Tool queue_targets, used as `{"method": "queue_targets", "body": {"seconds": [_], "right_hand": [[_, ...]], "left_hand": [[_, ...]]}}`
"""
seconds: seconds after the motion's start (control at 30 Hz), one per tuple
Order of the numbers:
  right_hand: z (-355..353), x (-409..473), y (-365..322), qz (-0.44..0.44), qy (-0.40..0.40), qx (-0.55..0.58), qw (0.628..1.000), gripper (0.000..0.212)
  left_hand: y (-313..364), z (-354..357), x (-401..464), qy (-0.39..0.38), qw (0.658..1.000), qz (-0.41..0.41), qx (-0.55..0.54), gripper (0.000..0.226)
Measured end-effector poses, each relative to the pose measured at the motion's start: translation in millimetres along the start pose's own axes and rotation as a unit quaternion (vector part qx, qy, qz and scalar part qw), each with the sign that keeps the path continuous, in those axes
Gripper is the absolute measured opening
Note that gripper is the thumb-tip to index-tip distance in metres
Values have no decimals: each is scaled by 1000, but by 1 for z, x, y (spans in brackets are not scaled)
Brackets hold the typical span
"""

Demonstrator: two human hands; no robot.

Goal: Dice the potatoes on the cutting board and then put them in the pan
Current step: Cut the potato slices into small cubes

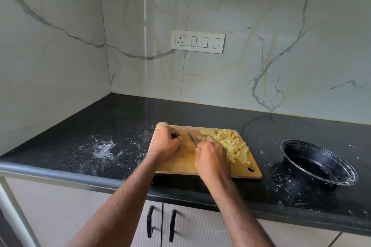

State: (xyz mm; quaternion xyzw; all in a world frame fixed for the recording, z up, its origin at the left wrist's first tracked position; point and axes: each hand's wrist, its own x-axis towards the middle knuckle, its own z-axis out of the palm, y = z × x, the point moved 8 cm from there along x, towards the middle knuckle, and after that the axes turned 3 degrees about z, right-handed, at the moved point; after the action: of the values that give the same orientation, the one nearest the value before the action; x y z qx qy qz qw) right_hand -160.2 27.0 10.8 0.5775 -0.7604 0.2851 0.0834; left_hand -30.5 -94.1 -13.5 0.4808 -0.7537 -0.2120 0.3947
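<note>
- Cutting board [176,164]: wooden, lying flat on the dark tabletop [80,136] near its front edge, within easy reach of both hands.
- Diced potatoes [233,145]: pale cubes heaped on the board's right half, seemingly pushed aside to leave the middle free for cutting.
- Uncut potato piece [207,131]: a rounded slab at the board's far edge, just beside the heap; apparently waiting its turn.
- Whole potato [162,124]: at the board's far-left corner, largely hidden behind the left hand.
- Left hand [165,145]: fingers curled, knuckles up, resting on the board's left part; whether it pins anything beneath cannot be told.
- Right hand [211,156]: closed round a knife handle, which the fist hides.
- Knife [192,139]: dark blade angled up-left from the right hand, blurred; its edge and what it meets are unclear.
- Pan [319,163]: black, tilted, well apart on the right; no potato visible inside.
</note>
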Motion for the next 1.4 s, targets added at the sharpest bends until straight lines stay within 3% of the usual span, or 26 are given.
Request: {"method": "queue_targets", "body": {"seconds": [0.1,0.27,0.53,0.83,1.13,1.3,1.4], "right_hand": [[9,3,3,15,-31,-24,999,14],[-4,8,31,71,8,-34,997,20],[-2,8,36,45,21,-16,999,18],[-7,2,58,63,139,98,983,7],[-7,2,72,121,160,113,973,10],[-6,3,73,125,167,111,972,10],[-4,4,74,123,164,112,972,9]], "left_hand": [[1,-1,-2,0,1000,0,-7,17],[-1,1,0,-12,1000,3,-5,16],[2,4,0,-18,1000,22,0,14],[19,21,25,-24,998,51,8,20],[40,84,90,-131,985,53,97,22],[51,115,98,-265,947,94,153,38],[49,124,101,-300,935,90,167,40]]}}
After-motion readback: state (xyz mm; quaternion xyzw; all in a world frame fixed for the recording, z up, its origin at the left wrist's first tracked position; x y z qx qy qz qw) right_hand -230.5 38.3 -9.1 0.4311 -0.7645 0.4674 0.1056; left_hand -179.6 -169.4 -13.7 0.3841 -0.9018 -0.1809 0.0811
